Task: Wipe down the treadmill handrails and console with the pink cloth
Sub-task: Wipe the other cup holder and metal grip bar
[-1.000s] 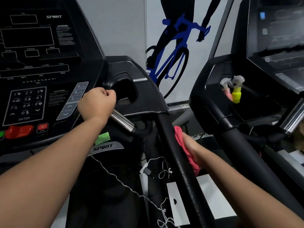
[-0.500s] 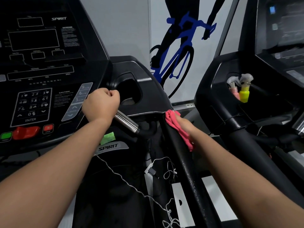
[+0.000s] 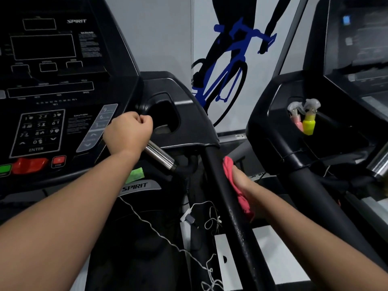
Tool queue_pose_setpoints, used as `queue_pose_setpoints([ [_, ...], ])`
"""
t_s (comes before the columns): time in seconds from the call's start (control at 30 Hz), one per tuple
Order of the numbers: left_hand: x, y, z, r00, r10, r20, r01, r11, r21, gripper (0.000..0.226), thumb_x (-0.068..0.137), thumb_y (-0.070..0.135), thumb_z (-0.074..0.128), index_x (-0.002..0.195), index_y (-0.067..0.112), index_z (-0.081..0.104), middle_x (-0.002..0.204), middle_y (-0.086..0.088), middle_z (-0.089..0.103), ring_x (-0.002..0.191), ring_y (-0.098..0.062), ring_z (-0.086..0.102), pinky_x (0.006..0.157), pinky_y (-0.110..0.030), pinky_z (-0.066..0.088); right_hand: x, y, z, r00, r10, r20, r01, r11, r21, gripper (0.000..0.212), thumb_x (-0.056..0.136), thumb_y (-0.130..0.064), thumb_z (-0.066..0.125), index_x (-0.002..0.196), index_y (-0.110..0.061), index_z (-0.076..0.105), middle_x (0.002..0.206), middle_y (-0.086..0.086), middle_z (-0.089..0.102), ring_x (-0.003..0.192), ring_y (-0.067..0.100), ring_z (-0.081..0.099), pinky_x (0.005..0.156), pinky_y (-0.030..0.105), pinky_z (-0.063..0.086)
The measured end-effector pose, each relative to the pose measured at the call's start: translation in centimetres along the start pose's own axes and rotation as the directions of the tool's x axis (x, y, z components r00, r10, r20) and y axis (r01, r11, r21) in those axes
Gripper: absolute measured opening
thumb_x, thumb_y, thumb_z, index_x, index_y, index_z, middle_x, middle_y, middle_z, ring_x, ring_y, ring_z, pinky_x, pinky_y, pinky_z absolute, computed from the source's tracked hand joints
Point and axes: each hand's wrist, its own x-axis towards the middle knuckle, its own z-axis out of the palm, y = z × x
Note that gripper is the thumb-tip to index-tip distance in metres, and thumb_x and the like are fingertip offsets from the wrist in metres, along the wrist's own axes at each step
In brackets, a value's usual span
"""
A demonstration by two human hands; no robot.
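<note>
A person cleaning a gym treadmill works the right handrail, seen from a head-worn camera. The right hand clamps the cloth against the outer side of the handrail near its top end, just below where the rail meets the console housing; the thumb lies along the bunched fabric, and the fingers are hidden behind it (they appear to curl round cloth and rail together). The left hand is fisted round the chrome bar at the console's lower right corner, apparently as a brace. The cloth is pink, crumpled and hangs limp below the palm, so it looks light and soft, likely to fold to the rail's round section under a wrapped grip. It is best held in the palm with the loose tail gathered in, lest it drag or slip free. The rail's coating looks smooth, with pale specks lower down that the wipe has yet to clear, and the console face and the other rail seem still to be done. A thin white cord trails below the console, close to the rail's inner side, and could snag a loose corner. Two spray bottles stand in the neighbouring machine's cup holder, well apart from the hand.
</note>
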Motion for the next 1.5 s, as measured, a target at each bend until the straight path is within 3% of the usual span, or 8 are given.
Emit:
queue_pose_setpoints([
  [0.2, -0.1, 0.0, -0.1, 1.000, -0.016, 0.001, 0.016, 1.000, 0.002, 0.033, 0.084, 0.030, 0.044, 0.057, 0.011, 0.048, 0.051, -0.003, 0.042, 0.048, -0.023, 0.040, 0.047, -0.027, 0.027, -2.8, -2.2, 3.5, 0.957, -0.190, -0.218, 0.043, 0.840, -0.541, 0.058, 0.093, -0.051, 0.043, 0.126, -0.004, 0.040, 0.120, 0.019, 0.053, 0.108, 0.035, 0.055, 0.086, 0.038, 0.044],
  [0.37, -0.2, 0.1, -0.2, 1.000, -0.015, 0.015, 0.014, 1.000, 0.019, 0.034, 0.085, 0.029, 0.044, 0.060, 0.009, 0.052, 0.052, -0.004, 0.043, 0.048, -0.023, 0.038, 0.046, -0.026, 0.027, -4.7, -1.1, 7.7, 0.911, -0.359, -0.204, -0.107, 0.272, -0.956, 0.056, 0.089, -0.010, 0.024, 0.140, -0.019, 0.045, 0.121, 0.032, 0.055, 0.090, 0.049, 0.060, 0.075, 0.052, 0.052],
  [0.53, -0.2, 0.0, -0.3, 1.000, 0.000, 0.024, -0.001, 1.000, 0.029, 0.035, 0.085, 0.030, 0.043, 0.064, 0.006, 0.058, 0.056, -0.007, 0.049, 0.052, -0.026, 0.045, 0.048, -0.027, 0.029, -5.9, 2.1, 8.4, 0.888, -0.453, 0.073, 0.004, -0.151, -0.988, 0.054, 0.103, -0.026, 0.024, 0.150, -0.009, 0.004, 0.149, 0.037, -0.004, 0.129, 0.061, 0.016, 0.103, 0.064, 0.024],
  [0.7, -0.3, 0.1, -0.3, 1.000, 0.002, 0.026, -0.003, 1.000, 0.030, 0.036, 0.086, 0.027, 0.044, 0.068, 0.001, 0.061, 0.053, -0.006, 0.044, 0.052, -0.026, 0.038, 0.049, -0.026, 0.026, -7.2, 1.5, 6.1, 0.909, -0.402, 0.111, 0.145, 0.055, -0.988, 0.060, 0.098, -0.023, 0.035, 0.150, -0.016, 0.006, 0.152, 0.029, -0.013, 0.136, 0.055, 0.008, 0.104, 0.063, 0.024],
  [0.87, -0.2, 0.3, -0.3, 1.000, 0.002, 0.012, -0.002, 1.000, 0.019, 0.035, 0.086, 0.028, 0.044, 0.067, 0.003, 0.060, 0.054, -0.007, 0.045, 0.057, -0.029, 0.044, 0.049, -0.029, 0.027, -4.1, -0.6, 1.8, 0.919, -0.381, 0.103, 0.342, 0.637, -0.691, 0.066, 0.090, -0.033, 0.048, 0.148, -0.027, 0.018, 0.155, 0.018, 0.011, 0.140, 0.035, 0.023, 0.112, 0.042, 0.027],
  [1.03, -0.3, 0.3, -0.4, 1.000, 0.002, 0.017, -0.002, 1.000, 0.010, 0.034, 0.086, 0.029, 0.044, 0.063, 0.006, 0.057, 0.054, -0.006, 0.046, 0.058, -0.030, 0.047, 0.054, -0.030, 0.033, -2.5, 0.2, -1.2, 0.920, -0.377, 0.106, 0.386, 0.825, -0.413, 0.049, 0.096, -0.047, 0.043, 0.142, -0.032, 0.036, 0.141, 0.006, 0.033, 0.130, 0.022, 0.039, 0.115, 0.034, 0.026],
  [1.17, -0.3, 0.3, -0.3, 1.000, -0.011, 0.014, 0.011, 1.000, 0.007, 0.034, 0.085, 0.029, 0.044, 0.062, 0.007, 0.056, 0.052, -0.005, 0.044, 0.057, -0.030, 0.046, 0.056, -0.032, 0.035, -3.1, -0.8, -1.4, 0.975, -0.198, 0.098, 0.218, 0.783, -0.583, 0.051, 0.097, -0.045, 0.040, 0.144, -0.046, 0.021, 0.134, 0.017, 0.034, 0.123, 0.035, 0.043, 0.108, 0.033, 0.030],
  [1.5, -0.3, 0.0, 0.0, 1.000, -0.002, 0.022, 0.002, 1.000, 0.006, 0.035, 0.084, 0.029, 0.043, 0.055, 0.011, 0.046, 0.051, -0.004, 0.042, 0.052, -0.028, 0.043, 0.051, -0.029, 0.031, -8.4, 2.1, 2.5, 0.942, -0.319, 0.107, 0.250, 0.449, -0.858, 0.076, 0.091, -0.037, 0.047, 0.141, -0.057, -0.006, 0.156, 0.011, -0.012, 0.127, 0.042, 0.029, 0.098, 0.053, 0.040],
])
